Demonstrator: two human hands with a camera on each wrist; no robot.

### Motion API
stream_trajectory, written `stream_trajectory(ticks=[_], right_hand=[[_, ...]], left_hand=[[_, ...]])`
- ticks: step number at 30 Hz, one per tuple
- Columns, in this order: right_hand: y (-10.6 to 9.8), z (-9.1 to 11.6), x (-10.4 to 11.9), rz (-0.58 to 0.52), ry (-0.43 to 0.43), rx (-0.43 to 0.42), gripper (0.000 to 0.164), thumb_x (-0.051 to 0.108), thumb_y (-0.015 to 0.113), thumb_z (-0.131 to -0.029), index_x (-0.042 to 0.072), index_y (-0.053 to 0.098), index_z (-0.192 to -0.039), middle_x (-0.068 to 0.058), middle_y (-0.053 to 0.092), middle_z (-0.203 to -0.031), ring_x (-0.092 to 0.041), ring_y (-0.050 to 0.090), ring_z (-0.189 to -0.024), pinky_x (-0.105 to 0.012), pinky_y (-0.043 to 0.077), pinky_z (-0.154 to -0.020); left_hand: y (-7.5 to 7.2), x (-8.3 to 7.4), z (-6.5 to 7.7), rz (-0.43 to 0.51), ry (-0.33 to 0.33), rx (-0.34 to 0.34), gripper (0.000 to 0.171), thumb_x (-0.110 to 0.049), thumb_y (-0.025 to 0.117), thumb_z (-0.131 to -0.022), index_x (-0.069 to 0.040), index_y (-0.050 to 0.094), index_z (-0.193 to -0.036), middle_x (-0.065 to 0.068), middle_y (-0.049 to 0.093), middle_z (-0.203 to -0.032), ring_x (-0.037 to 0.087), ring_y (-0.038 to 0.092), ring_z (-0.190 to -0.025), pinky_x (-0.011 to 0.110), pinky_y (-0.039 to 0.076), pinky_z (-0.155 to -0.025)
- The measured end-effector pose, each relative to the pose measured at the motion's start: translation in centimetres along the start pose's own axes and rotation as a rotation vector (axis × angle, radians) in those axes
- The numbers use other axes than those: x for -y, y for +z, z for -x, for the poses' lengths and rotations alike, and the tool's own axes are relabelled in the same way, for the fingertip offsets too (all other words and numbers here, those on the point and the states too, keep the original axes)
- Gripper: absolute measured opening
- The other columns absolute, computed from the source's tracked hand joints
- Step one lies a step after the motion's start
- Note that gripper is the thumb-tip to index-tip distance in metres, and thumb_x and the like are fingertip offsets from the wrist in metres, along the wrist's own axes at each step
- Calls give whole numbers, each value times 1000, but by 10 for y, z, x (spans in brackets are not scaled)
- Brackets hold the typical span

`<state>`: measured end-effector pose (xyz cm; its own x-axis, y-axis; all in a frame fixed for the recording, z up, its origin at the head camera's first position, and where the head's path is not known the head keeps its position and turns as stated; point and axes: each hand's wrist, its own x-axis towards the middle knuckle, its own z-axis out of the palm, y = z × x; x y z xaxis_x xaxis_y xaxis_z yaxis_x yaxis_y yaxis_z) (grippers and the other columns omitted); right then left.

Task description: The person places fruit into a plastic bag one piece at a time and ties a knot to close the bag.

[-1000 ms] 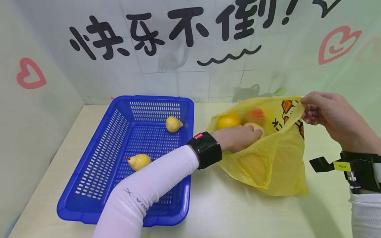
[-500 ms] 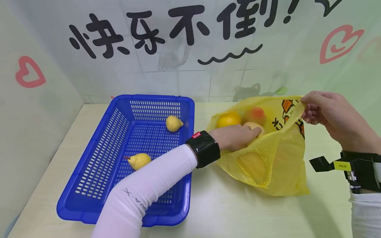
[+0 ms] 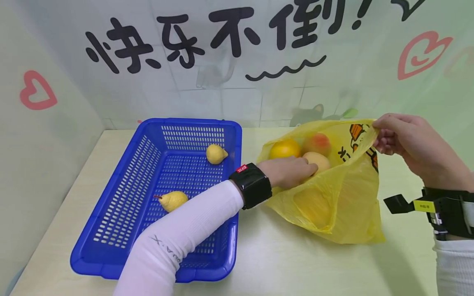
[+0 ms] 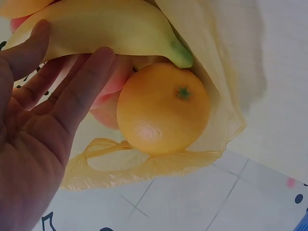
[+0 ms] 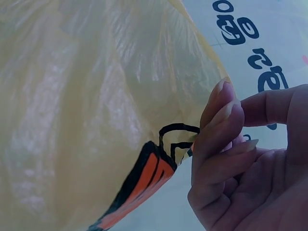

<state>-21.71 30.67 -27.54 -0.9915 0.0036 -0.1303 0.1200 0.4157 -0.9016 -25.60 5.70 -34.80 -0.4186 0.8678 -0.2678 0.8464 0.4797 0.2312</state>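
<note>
A yellow plastic bag [image 3: 357, 205] stands on the right of the table, its mouth held wide. My left hand [image 3: 286, 170] reaches into that mouth. In the left wrist view, the thumb and straight fingers lie loosely apart at a banana [image 4: 115, 29], the thumb overlapping it. Beside the banana sit an orange [image 4: 163, 108] and a reddish peach, partly covered by the fingers. The head view also shows a red-blushed peach [image 3: 318, 143] and a pale round fruit [image 3: 319, 160] in the bag. With thumb and fingertips, my right hand [image 3: 414, 144] pinches the bag's rim.
A blue plastic basket [image 3: 238, 164] takes up the left of the table, under my left forearm. Inside it lie two yellow pears, one pear [image 3: 216, 154] at the back right and another pear [image 3: 173, 201] near the middle. A printed wall [image 3: 237, 105] rises behind.
My left hand has drawn back slightly to the left within the bag's mouth, uncovering more of the pale round fruit. The right hand keeps its pinch on the rim, almost still.
</note>
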Motion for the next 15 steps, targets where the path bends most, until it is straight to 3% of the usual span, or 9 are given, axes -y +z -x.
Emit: stream_trajectory(ticks=[15], right_hand=[[-2,-1,2,-6,12,-1,28,29,48,-104,27,67,-83,7,58,-69,-13,51,-62,-27,42,-56]], left_hand=[[-2,-1,1,-65,-54,18,20,-17,46,-104,-12,53,-122,2,59,-104,17,58,-95,28,47,-93]])
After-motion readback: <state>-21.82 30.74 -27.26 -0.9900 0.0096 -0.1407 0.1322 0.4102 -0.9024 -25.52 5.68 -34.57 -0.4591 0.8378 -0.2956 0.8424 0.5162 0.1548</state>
